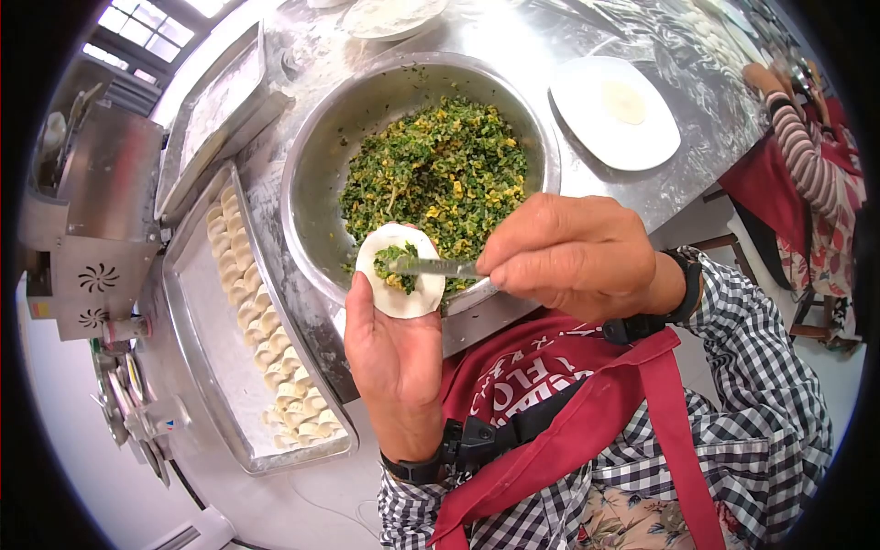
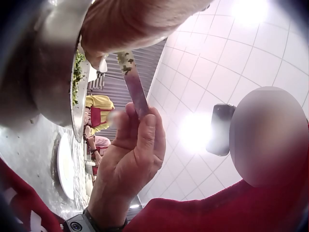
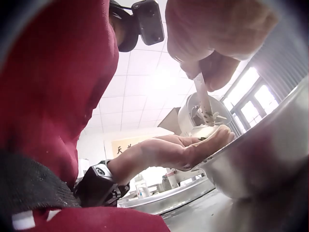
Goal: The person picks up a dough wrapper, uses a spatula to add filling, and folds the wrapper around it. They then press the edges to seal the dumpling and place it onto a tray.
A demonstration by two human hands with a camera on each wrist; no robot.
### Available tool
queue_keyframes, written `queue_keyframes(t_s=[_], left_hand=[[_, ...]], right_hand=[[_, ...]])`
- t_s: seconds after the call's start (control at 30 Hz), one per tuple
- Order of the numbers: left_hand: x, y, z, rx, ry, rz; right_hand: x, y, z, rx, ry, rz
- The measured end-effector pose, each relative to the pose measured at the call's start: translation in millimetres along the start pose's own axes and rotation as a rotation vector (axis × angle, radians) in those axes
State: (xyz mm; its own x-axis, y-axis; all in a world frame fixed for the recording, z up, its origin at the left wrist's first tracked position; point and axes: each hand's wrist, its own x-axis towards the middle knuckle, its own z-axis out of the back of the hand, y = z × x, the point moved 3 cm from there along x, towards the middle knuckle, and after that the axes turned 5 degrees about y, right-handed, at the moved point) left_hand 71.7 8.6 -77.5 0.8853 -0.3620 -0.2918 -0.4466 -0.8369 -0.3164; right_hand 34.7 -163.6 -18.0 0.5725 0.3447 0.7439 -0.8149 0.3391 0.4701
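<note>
Bright tiled ceiling (image 2: pixel 193 72) up top, and under it a shiny metal bench (image 1: pixel 495 37), floury all over! On the left, a tray (image 1: pixel 206 302) lined with pale dumplings (image 1: pixel 266 330); next, the bowl (image 1: pixel 316 183), heaped with chopped green-and-yellow filling (image 1: pixel 431 174); beyond, a white plate (image 1: pixel 587 101). Right hand (image 1: pixel 577 252) grips a flat blade (image 1: pixel 449 268); left hand (image 1: pixel 399 367) cradles the wrapper (image 1: pixel 422 298) over the bowl's near rim: round, white, smooth, a green dab (image 1: pixel 394 255) mid-surface, the blade's tip right on it!

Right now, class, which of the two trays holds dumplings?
The tray nearer the left hand: rows of dumplings lie along one long side. The other tray, farther off, shows only a whitish surface.
</note>
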Motion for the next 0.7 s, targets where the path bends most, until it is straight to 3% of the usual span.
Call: queue_keyframes(t_s=[0.13,0.27,0.4,0.47,0.6,0.7], left_hand=[[0,2,-3,-0.055,0.015,0.012],[-2,2,-8,0.039,-0.011,-0.004],[-4,-5,-5,0.053,-0.005,-0.041],[-6,-15,-1,-0.11,0.167,-0.025],[-13,-36,-1,-0.15,0.077,-0.14],[-21,-49,4,-0.112,0.052,-0.191]], right_hand=[[-5,-2,-8,0.019,0.132,0.068],[-2,-1,-8,0.008,0.107,0.064],[4,1,3,0.094,0.032,-0.069],[5,-1,9,0.108,0.007,-0.112],[2,-19,12,0.172,-0.047,-0.26],[-1,-36,-1,0.198,0.063,-0.336]])
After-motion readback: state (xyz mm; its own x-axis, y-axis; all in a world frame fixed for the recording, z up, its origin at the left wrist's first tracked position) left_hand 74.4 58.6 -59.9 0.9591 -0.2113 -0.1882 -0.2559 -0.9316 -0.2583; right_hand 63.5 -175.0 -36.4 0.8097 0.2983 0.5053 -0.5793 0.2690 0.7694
